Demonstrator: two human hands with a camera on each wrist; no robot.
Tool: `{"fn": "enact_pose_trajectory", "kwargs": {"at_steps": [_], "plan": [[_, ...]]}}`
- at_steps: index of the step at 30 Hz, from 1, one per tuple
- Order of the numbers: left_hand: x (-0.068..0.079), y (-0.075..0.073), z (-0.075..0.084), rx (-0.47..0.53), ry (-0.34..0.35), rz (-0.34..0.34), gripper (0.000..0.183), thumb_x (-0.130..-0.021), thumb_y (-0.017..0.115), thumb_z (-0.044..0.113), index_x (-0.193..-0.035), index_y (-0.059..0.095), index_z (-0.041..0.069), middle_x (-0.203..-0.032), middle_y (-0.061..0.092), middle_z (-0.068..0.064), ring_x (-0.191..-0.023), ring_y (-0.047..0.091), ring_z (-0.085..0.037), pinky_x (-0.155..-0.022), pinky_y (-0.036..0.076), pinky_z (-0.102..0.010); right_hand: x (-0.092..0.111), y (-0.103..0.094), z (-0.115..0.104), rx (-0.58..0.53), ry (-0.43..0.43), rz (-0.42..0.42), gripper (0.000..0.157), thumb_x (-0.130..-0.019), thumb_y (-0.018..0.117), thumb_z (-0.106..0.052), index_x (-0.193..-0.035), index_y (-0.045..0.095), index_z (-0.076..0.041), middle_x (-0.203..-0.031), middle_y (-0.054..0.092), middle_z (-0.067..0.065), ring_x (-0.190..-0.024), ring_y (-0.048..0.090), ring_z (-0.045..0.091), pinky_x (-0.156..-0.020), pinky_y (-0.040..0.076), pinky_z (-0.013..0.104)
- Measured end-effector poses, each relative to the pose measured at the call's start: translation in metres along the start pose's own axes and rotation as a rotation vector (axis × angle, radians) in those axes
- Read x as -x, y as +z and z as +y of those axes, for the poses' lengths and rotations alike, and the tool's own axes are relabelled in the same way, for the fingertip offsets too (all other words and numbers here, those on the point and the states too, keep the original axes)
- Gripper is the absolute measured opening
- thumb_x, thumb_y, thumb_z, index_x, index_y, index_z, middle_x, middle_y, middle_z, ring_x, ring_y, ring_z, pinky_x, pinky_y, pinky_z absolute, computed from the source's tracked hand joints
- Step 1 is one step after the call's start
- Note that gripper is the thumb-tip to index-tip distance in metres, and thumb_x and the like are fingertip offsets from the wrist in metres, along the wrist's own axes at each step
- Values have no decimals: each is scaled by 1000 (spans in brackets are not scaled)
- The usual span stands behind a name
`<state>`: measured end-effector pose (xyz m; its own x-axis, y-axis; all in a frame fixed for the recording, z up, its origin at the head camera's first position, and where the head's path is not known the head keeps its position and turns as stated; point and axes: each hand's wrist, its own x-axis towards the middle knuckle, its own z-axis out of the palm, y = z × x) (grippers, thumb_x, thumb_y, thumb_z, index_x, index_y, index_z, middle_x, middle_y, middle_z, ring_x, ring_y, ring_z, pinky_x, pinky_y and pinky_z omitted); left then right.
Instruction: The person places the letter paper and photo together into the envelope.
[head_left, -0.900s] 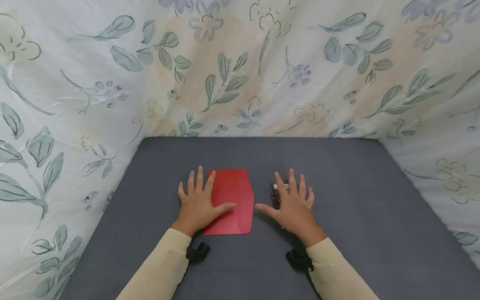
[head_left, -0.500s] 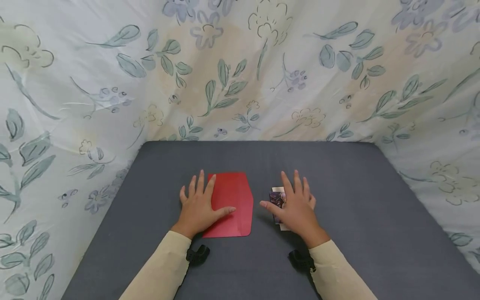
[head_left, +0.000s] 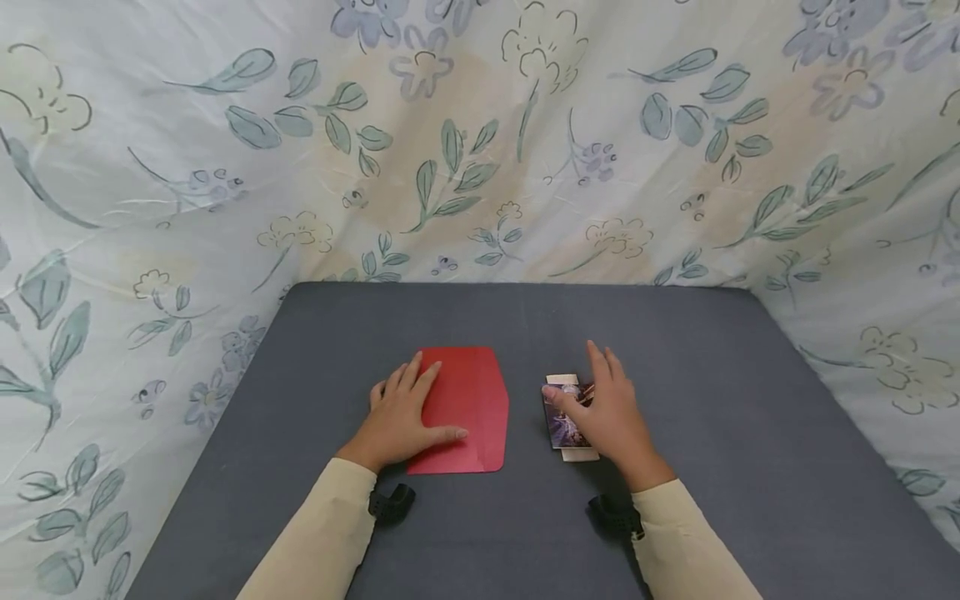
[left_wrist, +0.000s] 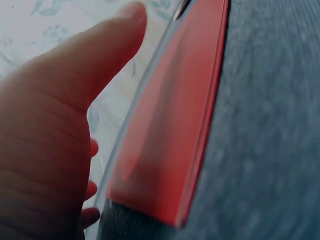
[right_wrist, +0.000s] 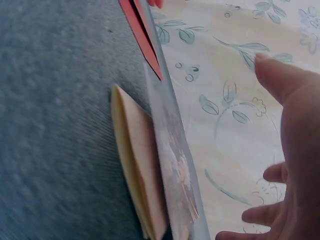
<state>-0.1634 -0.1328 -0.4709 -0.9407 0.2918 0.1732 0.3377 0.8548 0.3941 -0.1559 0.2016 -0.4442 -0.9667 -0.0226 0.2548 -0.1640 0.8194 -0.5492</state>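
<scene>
A red envelope (head_left: 472, 404) lies flat on the grey table. My left hand (head_left: 393, 422) hovers at its left side, with relaxed fingers over the edge; in the left wrist view a gap shows between thumb and envelope (left_wrist: 175, 125). To the right lies a dark, glossy printed card (head_left: 561, 429) on a folded cream paper (head_left: 579, 455), whose ends stick out above and below. My right hand (head_left: 613, 421) is held over the card's right side and hides part of it. In the right wrist view its fingers are spread, apart from the folded paper (right_wrist: 142, 165).
The grey tabletop (head_left: 720, 400) carries the envelope, card and paper near its middle. Behind and at both sides hangs a flowered cloth (head_left: 480, 142). Each wrist wears a black camera mount (head_left: 392, 505).
My right hand has moved slightly right and turned, uncovering more of the card. The left hand's fingers have drawn in a little over the envelope, which stays in place.
</scene>
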Motion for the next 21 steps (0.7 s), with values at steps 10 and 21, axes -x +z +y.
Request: {"fn": "enact_pose_trajectory", "kwargs": {"at_steps": [10, 21], "plan": [[-5, -7, -17, 120, 72, -93, 118, -56, 66, 82, -152, 28, 25, -157, 16, -2, -138, 16, -19, -103, 15, -54, -10, -14, 9, -214, 235, -56, 94, -87, 44, -72, -154, 16, -12, -145, 32, 26, -128, 36, 44, -92, 34, 66], [-8, -15, -27, 107, 72, -189, 124, -49, 71, 81, -152, 29, 26, -158, 12, 1, -140, 12, -19, -106, 12, -52, -11, -25, -1, -370, 463, -143, 94, -85, 38, -76, -146, 32, -4, -136, 43, 27, -112, 51, 47, -66, 55, 46]]}}
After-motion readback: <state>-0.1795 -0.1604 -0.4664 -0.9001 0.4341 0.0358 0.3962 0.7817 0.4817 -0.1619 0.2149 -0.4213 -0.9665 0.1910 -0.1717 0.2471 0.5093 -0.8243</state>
